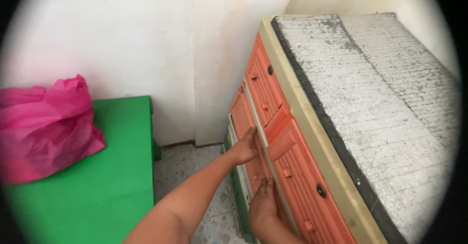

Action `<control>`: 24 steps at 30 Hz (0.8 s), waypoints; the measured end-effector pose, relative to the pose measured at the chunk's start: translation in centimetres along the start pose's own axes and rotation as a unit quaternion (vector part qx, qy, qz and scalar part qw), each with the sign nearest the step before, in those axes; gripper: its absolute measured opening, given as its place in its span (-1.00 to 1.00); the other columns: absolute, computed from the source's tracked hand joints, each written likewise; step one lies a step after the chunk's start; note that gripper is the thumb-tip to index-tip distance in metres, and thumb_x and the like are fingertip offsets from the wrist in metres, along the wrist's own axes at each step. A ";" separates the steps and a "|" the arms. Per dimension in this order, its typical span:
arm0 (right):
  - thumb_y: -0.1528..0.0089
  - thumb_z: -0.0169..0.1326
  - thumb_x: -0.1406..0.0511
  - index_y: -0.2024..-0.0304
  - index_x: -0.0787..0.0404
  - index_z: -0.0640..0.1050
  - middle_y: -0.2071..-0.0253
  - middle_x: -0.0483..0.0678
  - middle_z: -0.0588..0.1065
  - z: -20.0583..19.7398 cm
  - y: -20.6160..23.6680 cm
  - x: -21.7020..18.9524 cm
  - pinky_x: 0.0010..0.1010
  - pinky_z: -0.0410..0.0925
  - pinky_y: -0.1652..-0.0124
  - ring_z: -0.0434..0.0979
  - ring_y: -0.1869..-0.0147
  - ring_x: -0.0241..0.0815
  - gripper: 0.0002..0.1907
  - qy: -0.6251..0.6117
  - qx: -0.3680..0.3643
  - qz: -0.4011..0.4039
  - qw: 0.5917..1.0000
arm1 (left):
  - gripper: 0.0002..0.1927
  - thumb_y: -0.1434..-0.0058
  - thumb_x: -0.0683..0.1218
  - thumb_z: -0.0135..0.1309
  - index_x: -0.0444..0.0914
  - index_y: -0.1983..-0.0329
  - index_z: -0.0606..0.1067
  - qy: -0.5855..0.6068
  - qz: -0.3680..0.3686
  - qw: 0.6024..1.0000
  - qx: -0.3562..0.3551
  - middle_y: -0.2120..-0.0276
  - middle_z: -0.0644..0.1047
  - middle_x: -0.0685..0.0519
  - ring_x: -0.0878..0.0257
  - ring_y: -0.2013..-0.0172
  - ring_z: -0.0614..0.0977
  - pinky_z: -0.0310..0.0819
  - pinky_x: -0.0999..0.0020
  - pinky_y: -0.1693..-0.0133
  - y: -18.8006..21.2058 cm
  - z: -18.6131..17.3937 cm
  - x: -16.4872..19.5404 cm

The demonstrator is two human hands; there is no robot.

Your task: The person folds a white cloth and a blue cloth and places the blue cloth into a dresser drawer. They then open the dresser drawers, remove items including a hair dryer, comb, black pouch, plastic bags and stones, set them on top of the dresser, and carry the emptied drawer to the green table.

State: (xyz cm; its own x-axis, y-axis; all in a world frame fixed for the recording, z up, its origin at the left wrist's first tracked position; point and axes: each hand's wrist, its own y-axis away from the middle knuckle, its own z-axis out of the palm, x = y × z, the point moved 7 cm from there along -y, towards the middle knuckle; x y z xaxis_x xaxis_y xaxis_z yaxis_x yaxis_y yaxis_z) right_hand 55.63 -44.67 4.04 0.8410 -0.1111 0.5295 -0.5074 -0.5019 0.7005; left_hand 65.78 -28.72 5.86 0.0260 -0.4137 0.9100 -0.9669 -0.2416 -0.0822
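Note:
An orange plastic drawer cabinet (273, 107) with a cream frame stands against the white wall. Its top is covered with a worn grey-white mat (380, 93). My left hand (245, 146) rests on the front of a lower orange drawer, fingers curled at the cream strip between drawers. My right hand (263, 202) lies flat on the drawer front lower down, fingers pointing up beside a small orange knob (286, 173). Neither hand holds a loose object.
A green table or box (112, 175) stands at the left with a crumpled pink plastic bag (44, 127) on it. A speckled tile floor (185, 163) shows between the green surface and the cabinet. White walls close the corner behind.

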 end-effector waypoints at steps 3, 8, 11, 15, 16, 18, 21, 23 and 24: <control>-0.43 -0.21 0.15 -0.41 0.42 0.31 -0.53 0.36 0.06 0.4 -0.1 0.5 0.40 -0.38 -0.37 -0.18 -0.62 0.39 -0.39 -0.006 0.034 -0.002 0.999 | 0.08 -0.17 -0.05 0.15 -0.37 -0.58 -0.21 -0.125 -0.002 0.992 -0.003 -0.47 -0.06 -0.48 -0.33 -0.50 -0.04 -0.04 0.13 -0.45 2.9 1.0 0.3; -0.40 -0.22 0.14 -0.42 0.37 0.27 -0.55 0.26 0.00 -0.8 0.9 0.9 0.38 -0.38 -0.38 -0.23 -0.64 0.28 -0.38 -0.043 0.114 0.004 0.993 | 0.15 -0.07 -0.03 0.23 -0.26 -0.57 -0.22 -0.210 -0.093 0.973 0.009 -0.52 -0.22 -0.33 -0.29 -0.49 -0.07 -0.10 -0.13 -0.41 8.6 1.4 1.1; -0.35 -0.20 0.18 -0.43 0.33 0.22 -0.54 0.21 0.00 -3.1 2.4 1.2 0.39 -0.36 -0.38 -0.19 -0.62 0.23 -0.37 -0.066 0.227 0.016 0.972 | 0.08 -0.11 -0.08 0.18 -0.26 -0.58 -0.18 -0.225 -0.081 0.967 0.093 -0.52 -0.20 -0.34 -0.30 -0.49 -0.10 -0.17 -0.22 -0.41 12.3 0.0 3.2; -0.29 -0.19 0.22 -0.44 0.15 0.18 -0.53 0.16 -0.02 -4.8 4.9 1.1 0.41 -0.31 -0.38 -0.18 -0.60 0.21 -0.37 -0.097 0.326 -0.004 0.941 | 0.00 -0.15 -0.13 0.15 -0.30 -0.55 -0.14 -0.249 -0.083 0.943 0.202 -0.51 -0.19 -0.35 -0.30 -0.49 -0.11 -0.23 -0.25 -0.39 16.9 -2.0 5.3; -0.29 -0.18 0.22 -0.43 0.14 0.20 -0.53 0.15 -0.01 -5.0 5.7 1.1 0.39 -0.28 -0.38 -0.17 -0.61 0.20 -0.37 -0.093 0.351 -0.001 0.932 | -0.01 -0.14 -0.13 0.15 -0.29 -0.55 -0.12 -0.272 -0.082 0.933 0.223 -0.51 -0.17 -0.33 -0.29 -0.50 -0.10 -0.24 -0.27 -0.39 18.1 -2.2 5.8; -0.28 -0.16 0.22 -0.41 0.12 0.23 -0.53 0.13 0.02 -5.7 7.2 1.1 0.37 -0.22 -0.37 -0.15 -0.61 0.17 -0.38 -0.090 0.399 0.004 0.912 | -0.02 -0.13 -0.12 0.15 -0.29 -0.54 -0.09 -0.316 -0.084 0.908 0.260 -0.52 -0.13 -0.29 -0.26 -0.50 -0.07 -0.24 -0.30 -0.39 20.4 -3.2 6.9; -0.23 -0.07 0.18 -0.45 0.10 0.18 -0.52 0.14 0.04 -6.5 9.8 1.4 0.33 -0.18 -0.38 -0.11 -0.60 0.16 -0.29 -0.130 0.450 -0.015 0.883 | -0.02 -0.13 -0.09 0.16 -0.28 -0.55 -0.07 -0.373 -0.084 0.879 0.283 -0.52 -0.11 -0.27 -0.24 -0.49 -0.07 -0.26 -0.32 -0.39 23.9 -4.2 9.1; -0.20 0.01 0.17 -0.46 0.09 0.15 -0.52 0.14 0.04 -8.0 11.3 1.8 0.34 -0.20 -0.38 -0.10 -0.60 0.16 -0.22 -0.155 0.477 -0.025 0.865 | 0.00 -0.11 -0.09 0.17 -0.26 -0.55 -0.07 -0.375 -0.102 0.873 0.293 -0.53 -0.11 -0.24 -0.22 -0.50 -0.09 -0.28 -0.31 -0.39 25.8 -5.2 10.6; -0.19 0.05 0.16 -0.47 0.09 0.13 -0.51 0.13 0.04 -8.1 12.3 1.7 0.34 -0.20 -0.38 -0.10 -0.60 0.15 -0.19 -0.167 0.484 -0.032 0.858 | 0.01 -0.09 -0.09 0.17 -0.25 -0.55 -0.07 -0.372 -0.114 0.873 0.295 -0.53 -0.11 -0.22 -0.21 -0.50 -0.10 -0.30 -0.31 -0.39 27.0 -4.8 11.4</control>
State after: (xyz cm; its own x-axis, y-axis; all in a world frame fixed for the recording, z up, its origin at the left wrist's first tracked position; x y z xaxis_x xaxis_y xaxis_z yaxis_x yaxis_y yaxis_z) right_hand 49.29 -44.13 17.43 0.9502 -0.2164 0.2244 -0.2013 -0.9755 -0.0887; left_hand 38.73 -35.77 15.97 0.5700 -0.6986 0.4325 -0.6223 -0.7108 -0.3280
